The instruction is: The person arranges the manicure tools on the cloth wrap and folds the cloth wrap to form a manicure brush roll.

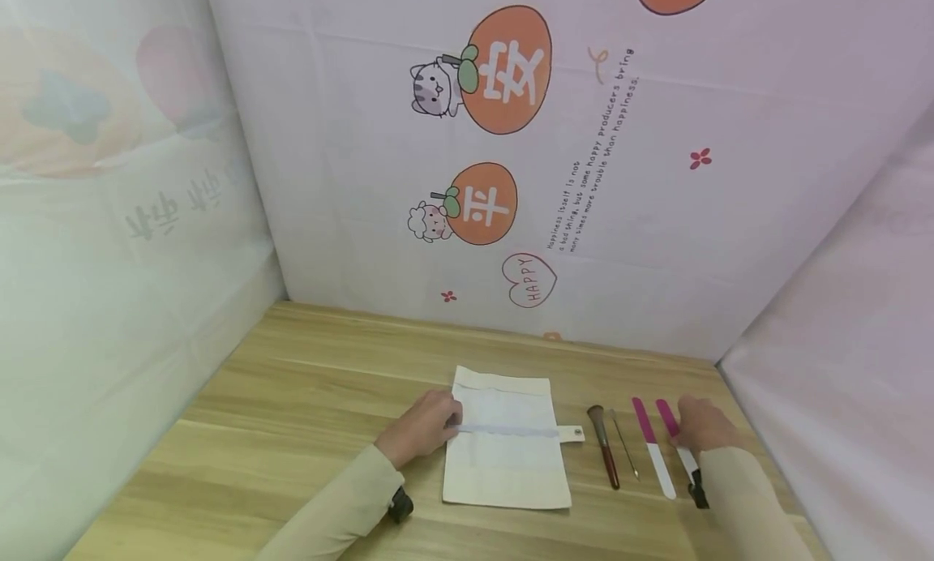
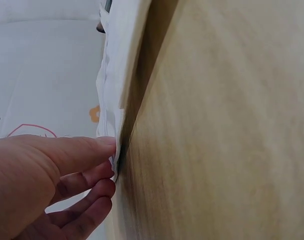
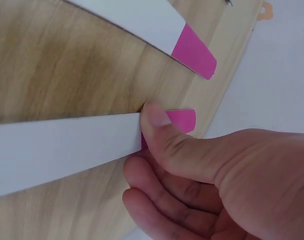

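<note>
An opened white fabric pouch lies flat on the wooden table, a snap tab sticking out on its right. My left hand pinches the pouch's left edge; the left wrist view shows the thumb on one face of the fabric edge and fingertips on the other. At the right, my right hand pinches a pink-and-white nail file close to its pink end, thumb on top and fingers curled at its side. A second, similar nail file lies just left of it.
Between pouch and files lie a brush with a dark red handle and a thin metal tool. Printed white cloth hangs behind the table, with more cloth at both sides.
</note>
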### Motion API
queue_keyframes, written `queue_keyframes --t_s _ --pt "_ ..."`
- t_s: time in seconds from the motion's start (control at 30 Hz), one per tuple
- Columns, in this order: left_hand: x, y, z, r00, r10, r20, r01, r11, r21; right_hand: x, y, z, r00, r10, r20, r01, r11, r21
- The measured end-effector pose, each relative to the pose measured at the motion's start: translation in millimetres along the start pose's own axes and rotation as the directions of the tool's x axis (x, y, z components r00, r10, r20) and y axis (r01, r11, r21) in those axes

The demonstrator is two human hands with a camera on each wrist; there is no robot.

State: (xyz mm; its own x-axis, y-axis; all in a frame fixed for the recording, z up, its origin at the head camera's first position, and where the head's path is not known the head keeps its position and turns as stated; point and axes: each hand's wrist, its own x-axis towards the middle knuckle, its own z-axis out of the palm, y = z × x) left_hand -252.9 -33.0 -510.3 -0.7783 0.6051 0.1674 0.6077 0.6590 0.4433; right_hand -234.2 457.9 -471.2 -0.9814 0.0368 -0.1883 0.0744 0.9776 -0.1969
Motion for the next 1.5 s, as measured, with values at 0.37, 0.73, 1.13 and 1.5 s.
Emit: queue_keyframes --t_s 0.37,0.73,1.13,1.5 --pt "1.8 -3.1 1.1 1.0 -0.009 -0.004 0.009 1.0 0.0 2.4 6 0 0.998 0.05 0.027 -0.051 0.998 0.022" --pt "2.9 -1.5 -4.5 0.994 -0.089 0.058 0.09 0.996 -0.01 6.7 13 2 0.995 0.078 0.07 -0.081 0.995 0.049" --pt "4.8 -0.7 -9.5 0.996 -0.075 0.054 0.075 0.997 -0.001 8.5 41 -4 0.99 -0.091 0.107 0.078 0.99 0.117" --pt "4.3 2.6 -14.0 0.994 -0.094 0.064 0.095 0.995 -0.024 -3.9 38 -21 0.98 -0.158 0.118 0.113 0.94 0.323"
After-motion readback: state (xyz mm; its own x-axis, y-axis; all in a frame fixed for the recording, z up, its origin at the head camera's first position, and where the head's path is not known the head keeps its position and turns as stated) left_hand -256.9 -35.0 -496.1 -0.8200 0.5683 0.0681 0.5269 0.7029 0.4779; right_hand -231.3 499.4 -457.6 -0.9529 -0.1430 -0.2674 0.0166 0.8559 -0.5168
